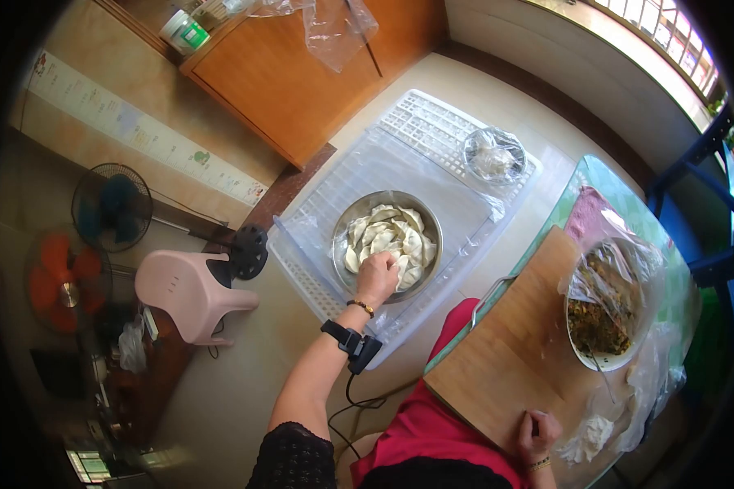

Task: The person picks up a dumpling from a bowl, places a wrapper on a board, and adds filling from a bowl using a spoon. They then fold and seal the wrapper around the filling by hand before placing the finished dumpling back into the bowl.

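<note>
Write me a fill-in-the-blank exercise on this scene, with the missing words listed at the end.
The left hand reaches into a metal bowl holding pale, folded ____.
The right hand is curled at the edge of a board made of ____.
Chopped food beside that board's far end is partly covered with clear ____.
The stool near the orange-bladed fan is coloured ____.

Missing words: dumplings; wood; plastic; pink.

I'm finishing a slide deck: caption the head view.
The left hand reaches into a metal bowl of dumplings; the right hand curls at a wooden board.
</note>
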### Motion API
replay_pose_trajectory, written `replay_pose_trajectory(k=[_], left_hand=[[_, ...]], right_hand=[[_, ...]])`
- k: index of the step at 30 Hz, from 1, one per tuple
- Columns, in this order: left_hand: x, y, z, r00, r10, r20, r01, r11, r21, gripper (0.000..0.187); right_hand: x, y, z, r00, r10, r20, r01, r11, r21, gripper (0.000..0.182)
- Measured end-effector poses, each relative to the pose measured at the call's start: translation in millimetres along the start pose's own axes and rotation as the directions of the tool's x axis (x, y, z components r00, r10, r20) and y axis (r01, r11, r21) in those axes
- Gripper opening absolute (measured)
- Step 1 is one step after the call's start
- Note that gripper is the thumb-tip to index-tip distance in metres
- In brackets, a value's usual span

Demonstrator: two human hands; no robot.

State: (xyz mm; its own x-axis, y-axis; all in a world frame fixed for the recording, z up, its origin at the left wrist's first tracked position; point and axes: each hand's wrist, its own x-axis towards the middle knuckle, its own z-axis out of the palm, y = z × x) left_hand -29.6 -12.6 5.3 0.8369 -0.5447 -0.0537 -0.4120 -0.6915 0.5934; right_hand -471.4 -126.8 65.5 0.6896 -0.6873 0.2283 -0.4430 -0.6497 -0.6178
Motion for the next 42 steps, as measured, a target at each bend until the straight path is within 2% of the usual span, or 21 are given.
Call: replay_pose_trajectory(k=[5, 8, 11, 15, 17, 18, 19, 22, 23, 25, 26, 27, 29, 30, 31, 34, 36, 38, 42], left_hand=[[1, -1, 1, 0.997, -0.038, -0.067, 0.029, 0.99, -0.137, 0.01], [2, 0, 5, 0.987, -0.143, -0.077, 0.125, 0.972, -0.2, 0.01], [1, -6, 14, 0.978, -0.137, -0.159, 0.097, 0.967, -0.235, 0.008], [-4, -4, 4, 0.99, -0.136, -0.033, 0.123, 0.958, -0.259, 0.011], [-5, -7, -2, 0.979, 0.174, -0.108, -0.184, 0.978, -0.094, 0.028], [-8, 0, -12, 0.973, 0.23, -0.001, -0.23, 0.973, -0.011, 0.04], [-8, 4, -18, 0.972, 0.235, 0.006, -0.235, 0.972, -0.009, 0.04], [-4, 9, -30, 0.848, 0.461, 0.263, -0.527, 0.79, 0.313, 0.038], [-1, 6, -30, 0.843, 0.466, 0.269, -0.534, 0.786, 0.311, 0.038], [7, 3, -31, 0.715, 0.608, 0.345, -0.699, 0.631, 0.338, 0.034], [10, 2, -31, 0.719, 0.543, 0.435, -0.691, 0.626, 0.361, 0.042], [12, 2, -32, 0.713, 0.546, 0.44, -0.697, 0.622, 0.357, 0.042], [15, -1, -32, 0.633, 0.623, 0.459, -0.773, 0.542, 0.331, 0.041], [15, -1, -32, 0.609, 0.647, 0.46, -0.793, 0.508, 0.335, 0.031], [16, -1, -33, 0.602, 0.648, 0.466, -0.798, 0.504, 0.331, 0.031], [22, 1, -35, 0.538, 0.625, 0.566, -0.839, 0.461, 0.289, 0.01], [25, -2, -34, 0.498, 0.662, 0.56, -0.866, 0.419, 0.275, 0.009], [29, -2, -35, 0.443, 0.72, 0.534, -0.896, 0.362, 0.257, 0.007], [28, 3, -36, 0.446, 0.723, 0.528, -0.894, 0.39, 0.221, 0.005]], right_hand=[[0, -2, 2, 1.0, 0.027, 0.004, -0.028, 0.999, 0.033, 0.009], [1, -3, 1, 0.999, 0.032, 0.009, -0.032, 0.999, 0.018, 0.009], [3, -7, 1, 0.999, 0.035, 0.0, -0.035, 0.999, 0.018, 0.008], [2, -8, 2, 0.998, 0.056, -0.001, -0.056, 0.998, 0.04, 0.008], [2, -7, 2, 0.998, 0.064, 0.0, -0.064, 0.997, 0.031, 0.008], [2, -7, 2, 0.998, 0.068, 0.002, -0.068, 0.997, 0.022, 0.008], [3, -8, 2, 0.997, 0.076, -0.002, -0.076, 0.997, 0.023, 0.008], [4, -10, 1, 0.998, 0.066, -0.013, -0.066, 0.998, 0.024, 0.009], [4, -9, 1, 0.999, 0.043, -0.014, -0.043, 0.999, 0.015, 0.009], [5, -9, 0, 0.999, 0.028, -0.019, -0.028, 1.0, 0.002, 0.009], [5, -9, -1, 0.999, 0.036, -0.009, -0.036, 0.999, 0.003, 0.009], [4, -9, -1, 0.999, 0.042, 0.002, -0.042, 0.999, 0.005, 0.01], [4, -8, 0, 0.999, 0.038, -0.005, -0.038, 0.999, 0.006, 0.01], [4, -7, 0, 1.0, 0.026, -0.01, -0.026, 1.0, 0.006, 0.01], [4, -8, 0, 0.999, 0.034, -0.013, -0.034, 0.999, 0.006, 0.01], [3, -7, -2, 0.998, 0.055, -0.005, -0.055, 0.998, 0.004, 0.01], [-2, 0, -2, 0.997, 0.061, 0.044, -0.061, 0.998, 0.004, 0.01], [-2, 3, 2, 0.999, 0.05, -0.003, -0.05, 0.999, 0.006, 0.011], [0, 1, 3, 0.999, 0.031, -0.041, -0.03, 0.999, 0.01, 0.011]])
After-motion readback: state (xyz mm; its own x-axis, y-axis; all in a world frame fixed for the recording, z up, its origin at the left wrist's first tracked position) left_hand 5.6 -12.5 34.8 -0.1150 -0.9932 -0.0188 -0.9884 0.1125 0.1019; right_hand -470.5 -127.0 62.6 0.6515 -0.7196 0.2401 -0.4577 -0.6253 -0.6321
